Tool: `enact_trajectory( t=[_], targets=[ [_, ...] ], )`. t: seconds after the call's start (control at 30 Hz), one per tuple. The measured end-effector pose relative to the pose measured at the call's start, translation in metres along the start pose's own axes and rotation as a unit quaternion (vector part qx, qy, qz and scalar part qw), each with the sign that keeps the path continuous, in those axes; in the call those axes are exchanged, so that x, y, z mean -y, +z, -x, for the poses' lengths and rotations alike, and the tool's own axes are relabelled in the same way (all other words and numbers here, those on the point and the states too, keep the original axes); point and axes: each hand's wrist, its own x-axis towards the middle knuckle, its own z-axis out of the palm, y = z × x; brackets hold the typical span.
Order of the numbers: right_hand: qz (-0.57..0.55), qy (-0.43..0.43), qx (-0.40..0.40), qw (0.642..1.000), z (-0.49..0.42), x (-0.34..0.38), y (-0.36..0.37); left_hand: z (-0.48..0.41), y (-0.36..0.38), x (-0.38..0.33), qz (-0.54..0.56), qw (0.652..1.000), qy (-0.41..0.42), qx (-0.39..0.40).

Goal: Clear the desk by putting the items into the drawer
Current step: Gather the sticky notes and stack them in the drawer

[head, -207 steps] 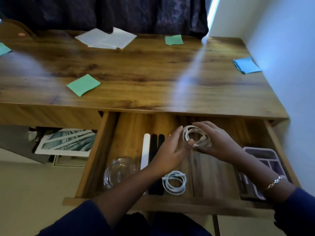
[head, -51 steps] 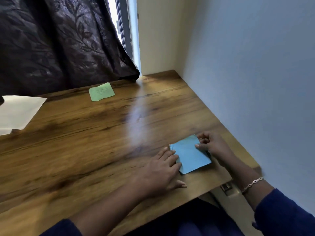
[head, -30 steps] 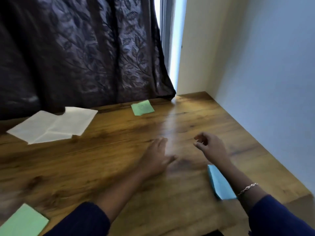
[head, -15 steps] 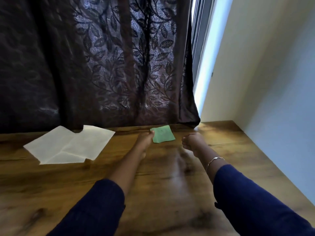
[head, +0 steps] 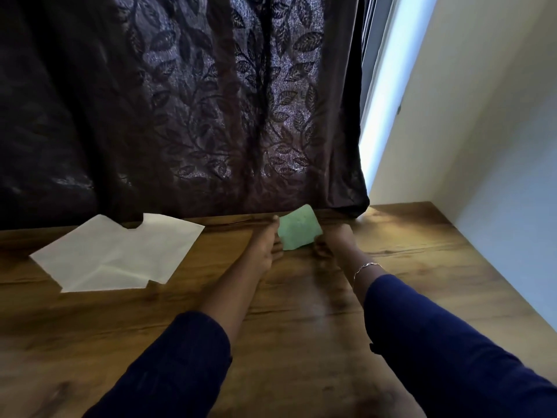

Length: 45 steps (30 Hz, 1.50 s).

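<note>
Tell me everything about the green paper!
The green paper is a small, pale green square, thin-looking and blurred. It sits at the back of the desk, under the curtain, its far side seemingly tipped up. The left hand touches its left edge, the right hand its right corner; any grip is unclear.

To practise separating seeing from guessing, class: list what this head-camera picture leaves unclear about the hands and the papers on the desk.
1. Right hand: its fingers are hidden behind its own back, so its grip on the green note is unclear.
2. Left hand: blurred; pinching or only touching, cannot tell.
3. White paper: its far edge is covered by the curtain.
4. Drawer: outside the head view, below the bottom edge.
</note>
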Motion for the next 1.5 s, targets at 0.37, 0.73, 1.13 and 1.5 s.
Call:
enact_trajectory(
  t=[0.37, 0.73, 1.13, 1.5],
  targets=[
    [-0.117, 0.049, 0.074, 0.989, 0.102, -0.024, -0.052, 0.070, -0.007, 0.042, -0.065, 0.994, 0.080, -0.041],
    [0.075, -0.018, 0.049, 0.996, 0.209, -0.097, -0.112, 0.180, -0.003, 0.115, -0.192, 0.976, 0.061, 0.086],
    [0.403, -0.118, -0.105, 0.901, 0.265, -0.165, -0.135, 0.218, 0.023, 0.182, -0.439, 0.880, 0.176, 0.055],
    [0.451, -0.325, -0.101, 0.825, 0.250, -0.207, -0.182, 0.244, 0.041, 0.216, -0.655, 0.577, 0.471, 0.130]
  ],
)
